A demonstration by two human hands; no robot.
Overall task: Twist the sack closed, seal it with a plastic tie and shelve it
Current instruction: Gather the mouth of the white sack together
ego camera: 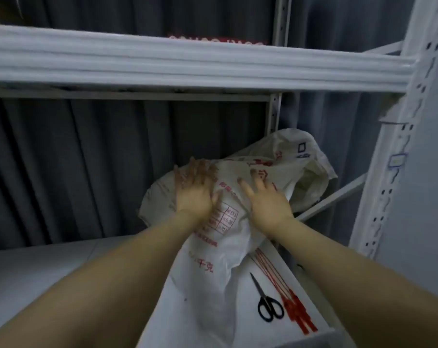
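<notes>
Both palms lie flat and spread on the white sack, left hand at 10 o'clock on its bulge, right hand at 2 o'clock; neither pinches cloth. The sack lies on the shelf, its mouth toward 1 o'clock seemingly loose. Pushed deeper, it could spill, or drag over the red ties and scissors at 5 o'clock.

Two forearms in view, both bare from wrist to frame edge; no sleeve visible. Left hand bare, no glove. Right hand bare, no glove. Fingertips blurred.
</notes>
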